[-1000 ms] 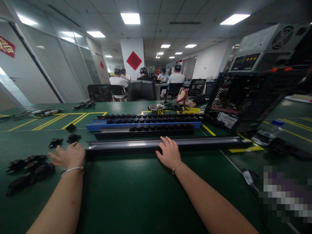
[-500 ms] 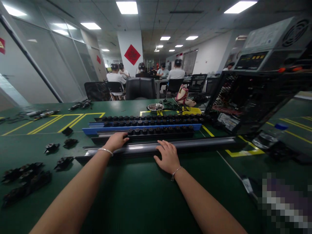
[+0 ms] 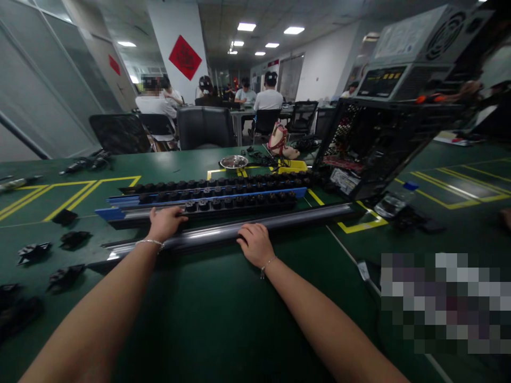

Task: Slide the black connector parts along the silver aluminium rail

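My left hand has its thumb and fingers closed at the left end of a black strip of round sockets. In front lies a long, shiny grey metal channel with dark edges, running left to right across the table. My right hand rests at the middle of this channel, fingers curled over it and thumb on the near side. Behind the nearest socket strip is a blue rail, and further rows of black sockets lie beyond it. My fingertips are partly hidden.
Loose black parts lie at left on the green table. An open computer case stands at right, with a bottle beside it. A metal dish and yellow tray are at the back. People sit beyond.
The view has turned right and tilted down, so everything sits further left and higher. My right hand's fingers, spread before, are now closer together and curled on the channel. My left hand keeps its place.
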Tool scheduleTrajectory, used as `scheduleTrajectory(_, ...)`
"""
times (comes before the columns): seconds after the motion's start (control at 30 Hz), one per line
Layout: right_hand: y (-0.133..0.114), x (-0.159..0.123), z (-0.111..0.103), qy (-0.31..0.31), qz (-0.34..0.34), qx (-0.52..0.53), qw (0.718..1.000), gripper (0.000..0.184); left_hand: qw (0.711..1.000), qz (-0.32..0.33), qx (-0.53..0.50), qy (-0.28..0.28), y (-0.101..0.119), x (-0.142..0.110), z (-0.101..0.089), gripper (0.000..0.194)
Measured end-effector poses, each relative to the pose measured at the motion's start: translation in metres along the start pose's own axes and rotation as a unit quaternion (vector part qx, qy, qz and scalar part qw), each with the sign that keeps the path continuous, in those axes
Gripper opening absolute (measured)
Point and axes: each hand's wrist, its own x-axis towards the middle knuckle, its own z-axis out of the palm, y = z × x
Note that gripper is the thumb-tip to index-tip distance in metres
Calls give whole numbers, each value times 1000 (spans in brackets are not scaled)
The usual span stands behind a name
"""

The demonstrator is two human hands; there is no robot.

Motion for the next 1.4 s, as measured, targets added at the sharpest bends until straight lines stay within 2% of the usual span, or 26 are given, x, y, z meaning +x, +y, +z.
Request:
scheduleTrajectory(0.07,-1,0,-1,-4,1,-3,1000,15,999,1,-13,36,4,-6,-7,32)
scheduleTrajectory(0.2,-1,0,-1,-7,5,1,1000,18,999,9,-13,46,14,-27,-26,40)
scheduleTrajectory(0.3,-2,0,-1,-4,14,7,1000,22,998,-17,-23,49,20,-52,-39,41)
scheduleTrajectory(0.4,-4,-5,-3,4,10,38,999,31,996,-62,-46,55,20,-85,-43,36)
scheduleTrajectory(0.5,-7,-20,-11,14,-11,82,996,38,993,-83,-63,52,17,-121,-40,30)
scheduleTrajectory(0.57,-8,-36,-21,31,-4,100,994,34,990,-97,-76,64,15,-144,-35,24)
scheduleTrajectory(0.73,-5,-83,-63,6,-6,114,994,24,987,-106,-89,85,16,-193,-19,17)
scheduleTrajectory(0.83,1,-106,-86,39,14,96,995,22,988,-104,-86,74,24,-214,-6,16)
scheduleTrajectory(0.97,9,-117,-96,175,37,44,983,16,991,-73,-82,72,41,-226,7,15)
scheduleTrajectory(1.03,11,-116,-95,214,44,12,976,17,993,-50,-77,75,51,-225,10,15)
scheduleTrajectory(1.2,14,-108,-85,226,55,-48,971,24,994,-4,-80,74,78,-214,15,14)
scheduleTrajectory(1.4,5,-88,-74,179,115,-84,973,30,993,29,-93,73,96,-200,28,14)
